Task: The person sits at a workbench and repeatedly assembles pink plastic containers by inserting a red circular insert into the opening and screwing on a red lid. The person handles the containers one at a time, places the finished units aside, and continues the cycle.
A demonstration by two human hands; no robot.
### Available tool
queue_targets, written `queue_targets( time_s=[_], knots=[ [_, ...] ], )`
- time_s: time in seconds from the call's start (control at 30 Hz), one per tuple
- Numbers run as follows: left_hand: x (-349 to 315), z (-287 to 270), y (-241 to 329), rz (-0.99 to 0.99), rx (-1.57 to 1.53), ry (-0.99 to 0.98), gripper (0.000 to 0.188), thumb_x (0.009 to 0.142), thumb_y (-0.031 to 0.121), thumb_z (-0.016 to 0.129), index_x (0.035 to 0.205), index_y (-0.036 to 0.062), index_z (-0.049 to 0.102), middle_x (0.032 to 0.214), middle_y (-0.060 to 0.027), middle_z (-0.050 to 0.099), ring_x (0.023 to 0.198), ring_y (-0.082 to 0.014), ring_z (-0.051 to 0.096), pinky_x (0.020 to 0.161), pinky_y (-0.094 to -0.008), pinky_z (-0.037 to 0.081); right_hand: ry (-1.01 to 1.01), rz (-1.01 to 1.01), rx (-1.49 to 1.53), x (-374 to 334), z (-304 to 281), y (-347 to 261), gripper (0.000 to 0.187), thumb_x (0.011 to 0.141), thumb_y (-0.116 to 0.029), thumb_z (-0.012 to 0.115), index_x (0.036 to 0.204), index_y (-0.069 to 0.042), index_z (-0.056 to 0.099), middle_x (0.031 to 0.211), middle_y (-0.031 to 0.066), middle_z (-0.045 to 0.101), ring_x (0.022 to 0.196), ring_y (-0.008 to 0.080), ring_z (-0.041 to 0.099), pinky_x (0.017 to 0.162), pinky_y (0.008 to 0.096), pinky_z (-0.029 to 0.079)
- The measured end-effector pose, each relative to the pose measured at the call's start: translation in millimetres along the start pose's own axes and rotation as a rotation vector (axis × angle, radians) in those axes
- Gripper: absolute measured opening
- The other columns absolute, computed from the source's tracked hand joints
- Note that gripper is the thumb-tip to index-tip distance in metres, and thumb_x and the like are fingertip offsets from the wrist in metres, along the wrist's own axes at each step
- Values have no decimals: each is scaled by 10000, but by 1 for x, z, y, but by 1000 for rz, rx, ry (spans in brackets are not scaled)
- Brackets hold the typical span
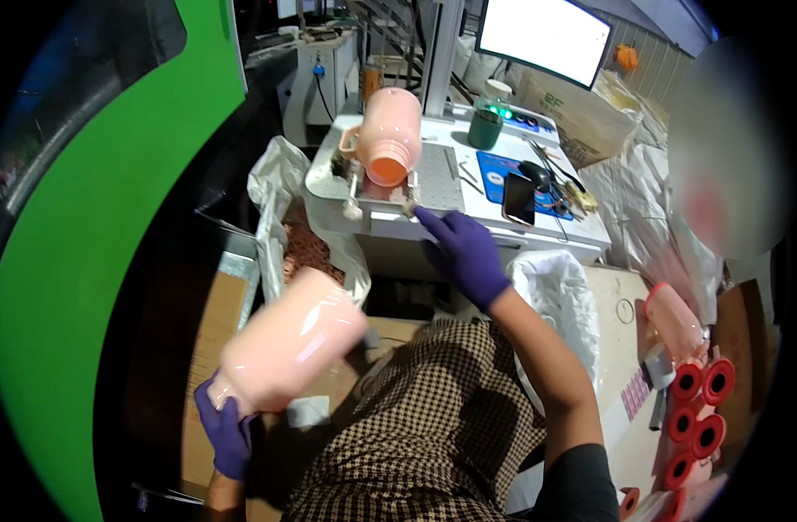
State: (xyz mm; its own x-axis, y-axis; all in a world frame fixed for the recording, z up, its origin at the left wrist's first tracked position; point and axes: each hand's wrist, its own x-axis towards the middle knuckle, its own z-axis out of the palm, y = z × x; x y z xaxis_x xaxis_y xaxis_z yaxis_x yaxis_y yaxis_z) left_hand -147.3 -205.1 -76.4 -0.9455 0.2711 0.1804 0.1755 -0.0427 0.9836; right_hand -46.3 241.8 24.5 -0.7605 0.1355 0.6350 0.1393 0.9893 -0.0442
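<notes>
"Two things first: where is the held jug [292, 344], and how does it point?"

"Out at two o'clock from the left grip [226, 426]. Its long axis runs eight to two, narrow end at eight."

"And that grip?"

"Wrapped around the narrow end. The body is blurred, but I see it resting on nothing else."

"What about the desk jug [394, 122]?"

"On its side at the near edge of the desk [450, 132], axis close to twelve and six, mouth toward six, handle at nine."

"Which hand is nearer to it?"

"The right. From the right grip [466, 257] that jug lies at eleven, near; from the left it lies at one, well apart."

"What does the right one hold?"

"No jug. Its forefinger reaches the tip of the peg [413, 189] at the desk jug's five o'clock, touching or just beside it. With the thumb hidden, I can't tell how wide that grip is, or whether it pinches the tip."

"Anything else close to it?"

"A phone [519, 198] between one and two, a white bag [559, 287] near four."
</notes>
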Motion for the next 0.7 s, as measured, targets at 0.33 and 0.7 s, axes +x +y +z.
queue_targets(
  time_s=[0.33, 0.7],
  knots=[
    [44, 29, 28, 380, -343, 184, 703, 933, 84, 683, 1521, 77, 296, 1494, -140, 396, 1292, -324, 496, 973, -485, 536, 105, -68, -130, 30, 42, -1, 185, 862, -212, 647, 1029, -141, 607, 969, 110, 608, 853, 296, 630, 725, 436, 497],
    [175, 287, 30, 949, 144, -210, 617, 782, 95, 812, 1342, 134, 555, 1529, -212, 357, 1413, -455, 347, 1146, -503, 343, 1013, 810, 513, -314, -177, -139, 223, 832, -225, 733, 1016, -104, 697, 1052, 150, 634, 921, 271, 618, 794, 396, 489]
  ],
)
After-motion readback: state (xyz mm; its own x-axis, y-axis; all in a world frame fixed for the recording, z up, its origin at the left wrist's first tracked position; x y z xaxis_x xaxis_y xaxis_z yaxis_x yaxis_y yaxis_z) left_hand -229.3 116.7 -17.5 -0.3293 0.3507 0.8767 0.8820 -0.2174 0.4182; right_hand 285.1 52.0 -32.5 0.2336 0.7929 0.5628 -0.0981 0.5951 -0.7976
